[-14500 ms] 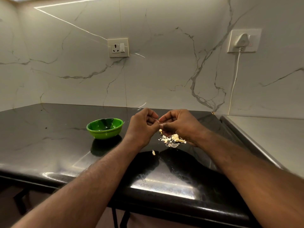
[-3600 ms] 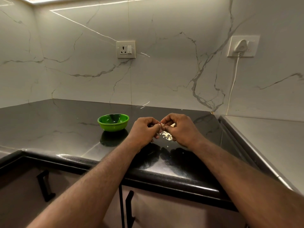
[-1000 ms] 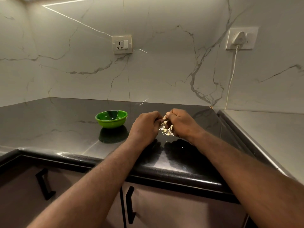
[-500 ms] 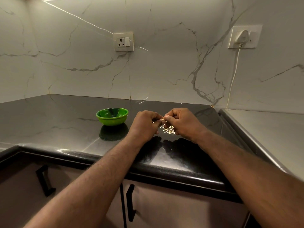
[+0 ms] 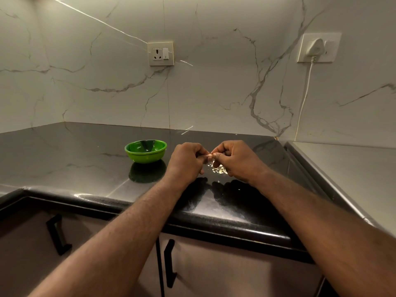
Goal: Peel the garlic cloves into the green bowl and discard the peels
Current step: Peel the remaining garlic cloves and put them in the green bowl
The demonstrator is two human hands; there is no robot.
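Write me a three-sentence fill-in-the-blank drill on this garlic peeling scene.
The bowl standing on the black countertop is ____ in colour. The left hand and right hand together pinch a garlic clove above a small pile of ____. The bowl stands to the ____ of both hands.
Missing words: green; peels; left.

We see two bare forearms and two bare hands, nothing worn on either as far as the view reaches. The left forearm (image 5: 128,228), on the side of the green bowl (image 5: 145,154), shows fine hair along its upper surface, thinning toward the wrist. The right forearm (image 5: 317,211), farther from the bowl, shows sparser hair. On the left hand (image 5: 185,161) and the right hand (image 5: 237,160) the knuckles stand out as rounded ridges.
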